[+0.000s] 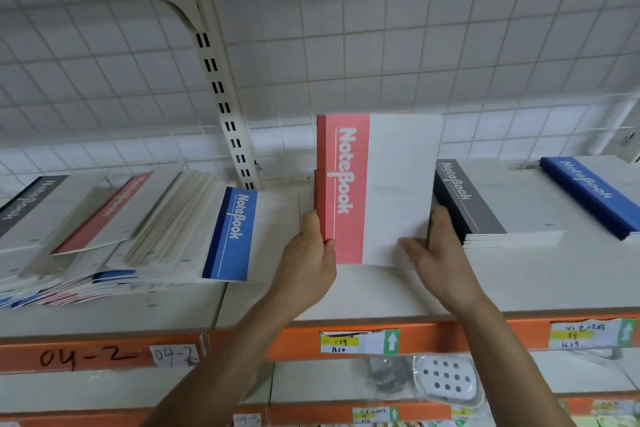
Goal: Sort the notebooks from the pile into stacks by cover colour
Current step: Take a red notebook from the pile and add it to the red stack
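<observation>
A bundle of red-spined white notebooks [377, 184] stands upright in the middle of the shelf, held between both hands. My left hand [308, 263] grips its red spine edge with the thumb on the front cover. My right hand [433, 253] grips the right edge, thumb across the white cover. To the left lies a messy pile of notebooks [104, 236] with blue, red and black spines; a blue-spined one [235, 236] tops its right end. On the right sit a neat black-spined stack [485, 208] and a blue-spined stack [595, 194].
The white shelf board [381, 295] has an orange front rail [301, 340] with price labels. A slotted upright post [228, 114] and wire grid form the back wall. Below, a lower shelf holds a bagged perforated white tray [446, 378].
</observation>
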Demonstrator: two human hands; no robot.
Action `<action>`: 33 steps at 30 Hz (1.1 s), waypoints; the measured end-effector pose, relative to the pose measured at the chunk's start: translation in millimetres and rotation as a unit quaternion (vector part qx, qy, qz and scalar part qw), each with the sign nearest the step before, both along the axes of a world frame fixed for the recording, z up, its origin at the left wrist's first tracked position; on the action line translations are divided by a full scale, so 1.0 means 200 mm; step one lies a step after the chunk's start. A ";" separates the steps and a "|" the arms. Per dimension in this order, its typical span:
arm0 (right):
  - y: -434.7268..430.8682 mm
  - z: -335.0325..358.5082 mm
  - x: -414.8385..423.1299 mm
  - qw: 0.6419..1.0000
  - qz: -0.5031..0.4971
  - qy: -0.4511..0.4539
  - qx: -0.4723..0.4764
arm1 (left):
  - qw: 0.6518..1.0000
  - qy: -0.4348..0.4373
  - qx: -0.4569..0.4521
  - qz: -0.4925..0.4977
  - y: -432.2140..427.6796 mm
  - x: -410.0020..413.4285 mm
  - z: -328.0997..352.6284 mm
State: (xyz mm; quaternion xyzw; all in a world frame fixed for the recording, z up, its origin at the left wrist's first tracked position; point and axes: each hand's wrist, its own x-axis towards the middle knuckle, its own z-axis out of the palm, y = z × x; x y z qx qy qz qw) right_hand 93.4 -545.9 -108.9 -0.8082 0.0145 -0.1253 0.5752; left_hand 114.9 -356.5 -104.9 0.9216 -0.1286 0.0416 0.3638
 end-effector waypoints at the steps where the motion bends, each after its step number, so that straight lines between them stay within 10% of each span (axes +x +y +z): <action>1: 0.00 0.02 0.02 1.000 -0.017 -0.012 0.023 | 1.000 0.001 -0.020 0.003 0.00 0.03 0.03; 10: -0.05 0.10 0.20 0.994 0.096 0.040 -0.021 | 0.983 0.128 -0.126 0.029 -0.04 0.23 0.09; 33: -0.10 -0.09 0.34 0.973 0.050 0.138 -0.176 | 0.993 0.103 0.061 0.005 0.03 0.36 -0.04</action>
